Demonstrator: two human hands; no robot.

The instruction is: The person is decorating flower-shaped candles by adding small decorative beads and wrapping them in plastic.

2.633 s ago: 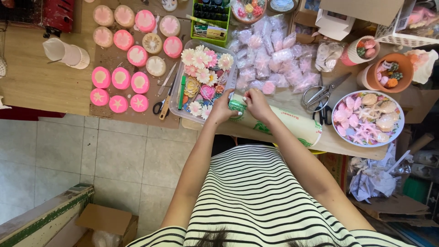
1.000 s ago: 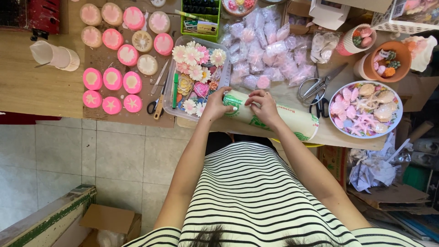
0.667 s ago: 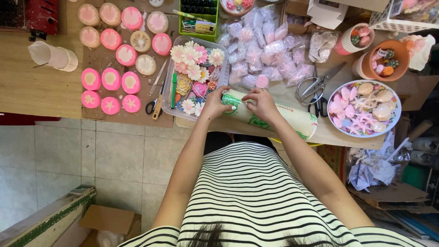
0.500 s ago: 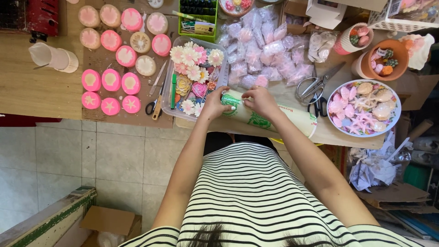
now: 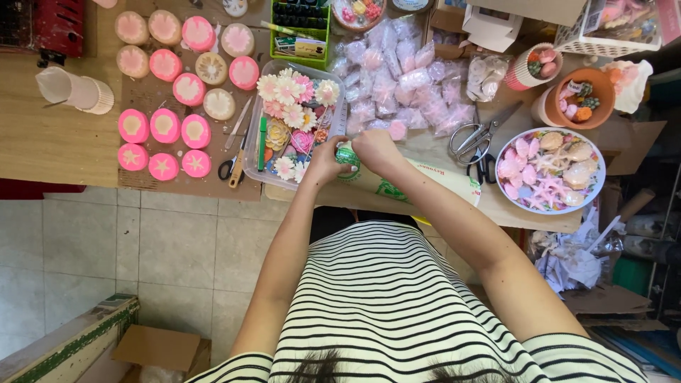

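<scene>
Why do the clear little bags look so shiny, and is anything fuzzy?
Head view: even, soft light, faint shadows; the clear little bags catch white glare. The left hand and right hand look sharp, the small green thing between them mostly hidden.

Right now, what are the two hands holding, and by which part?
Both the left hand and the right hand pinch a small green object between their fingertips, one at each end. What it is cannot be told.
</scene>
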